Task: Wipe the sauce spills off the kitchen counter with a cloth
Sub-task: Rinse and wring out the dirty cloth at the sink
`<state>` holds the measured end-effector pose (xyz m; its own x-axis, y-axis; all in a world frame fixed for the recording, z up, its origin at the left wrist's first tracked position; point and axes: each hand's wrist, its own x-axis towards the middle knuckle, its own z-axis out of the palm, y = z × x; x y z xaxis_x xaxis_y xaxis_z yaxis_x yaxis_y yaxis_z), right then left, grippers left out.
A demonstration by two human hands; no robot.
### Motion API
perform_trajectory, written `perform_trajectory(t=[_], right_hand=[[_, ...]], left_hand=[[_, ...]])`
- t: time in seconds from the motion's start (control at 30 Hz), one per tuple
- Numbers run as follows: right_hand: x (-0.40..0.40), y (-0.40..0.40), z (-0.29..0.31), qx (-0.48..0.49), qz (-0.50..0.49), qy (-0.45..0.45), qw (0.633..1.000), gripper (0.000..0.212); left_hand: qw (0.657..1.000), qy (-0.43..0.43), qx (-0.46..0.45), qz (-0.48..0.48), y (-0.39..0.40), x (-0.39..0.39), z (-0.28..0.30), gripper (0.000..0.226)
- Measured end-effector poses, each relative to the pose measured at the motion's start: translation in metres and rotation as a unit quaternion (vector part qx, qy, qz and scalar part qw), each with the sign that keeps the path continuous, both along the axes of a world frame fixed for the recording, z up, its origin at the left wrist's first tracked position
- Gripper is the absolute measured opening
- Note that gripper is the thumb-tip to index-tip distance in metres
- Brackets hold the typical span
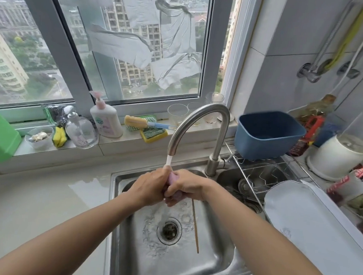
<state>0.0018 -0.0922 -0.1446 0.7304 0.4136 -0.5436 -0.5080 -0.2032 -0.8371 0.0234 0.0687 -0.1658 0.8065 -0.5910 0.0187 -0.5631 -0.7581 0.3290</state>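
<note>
Both sets of fingers (169,191) curl tight around the pink cloth (172,179), wringing it under the tap (198,125) stream, probably to rinse it. Your left hand (150,188) and right hand (189,186) press together over the sink (222,255), forearms angled inward; desk (46,204) untouched.

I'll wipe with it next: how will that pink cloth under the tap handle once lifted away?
The cloth is bunched small between both hands under running water, so it is probably soft and floppy. Being soaked, it will likely drip and feel heavy for its size until wrung.
</note>
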Motion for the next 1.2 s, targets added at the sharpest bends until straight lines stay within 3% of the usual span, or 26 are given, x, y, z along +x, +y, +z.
perform_trajectory(t=[0.17,0.27,0.4,0.5,0.6,0.7,0.77,0.8,0.9,1.07,1.13,1.2], right_hand=[[0.0,-0.05,-0.004,-0.041,-0.147,-0.053,0.987,0.06],[0.014,-0.087,-0.013,-0.044,-0.312,-0.041,0.948,0.055],[0.035,-0.127,-0.026,-0.089,-0.437,-0.064,0.893,0.082],[0.051,-0.145,-0.034,-0.11,-0.462,-0.046,0.879,0.087],[0.065,-0.15,-0.042,-0.084,-0.463,-0.037,0.881,0.083],[0.074,-0.149,-0.04,-0.05,-0.503,-0.037,0.862,0.054],[0.079,-0.15,-0.043,-0.036,-0.536,-0.034,0.843,0.024],[0.081,-0.151,-0.046,-0.035,-0.547,-0.033,0.835,0.021],[0.08,-0.144,-0.047,-0.042,-0.538,-0.036,0.841,0.019],[0.077,-0.13,-0.038,-0.014,-0.497,-0.044,0.867,0.036],[0.069,-0.112,-0.038,-0.052,-0.499,-0.049,0.864,0.035],[0.052,-0.086,-0.045,-0.146,-0.529,-0.071,0.833,0.022]], left_hand=[[0.989,0.09,-0.097,0.071,0.001,0.01,-0.002,0.042],[0.974,0.161,-0.137,0.084,0.004,0.01,-0.002,0.041],[0.954,0.206,-0.179,0.126,0.005,0.009,-0.004,0.04],[0.919,0.262,-0.254,0.146,-0.003,0.005,0.0,0.023],[0.882,0.305,-0.304,0.19,-0.006,0.006,0.001,0.025],[0.861,0.327,-0.319,0.222,-0.003,0.012,-0.003,0.028],[0.86,0.327,-0.315,0.234,0.002,0.016,-0.007,0.035],[0.861,0.322,-0.311,0.242,0.005,0.018,-0.008,0.038],[0.865,0.303,-0.305,0.257,0.011,0.022,-0.015,0.038],[0.894,0.265,-0.26,0.252,-0.001,0.017,-0.015,0.031],[0.898,0.266,-0.25,0.246,0.0,0.016,-0.015,0.037],[0.906,0.269,-0.235,0.228,0.004,0.016,-0.015,0.041]])
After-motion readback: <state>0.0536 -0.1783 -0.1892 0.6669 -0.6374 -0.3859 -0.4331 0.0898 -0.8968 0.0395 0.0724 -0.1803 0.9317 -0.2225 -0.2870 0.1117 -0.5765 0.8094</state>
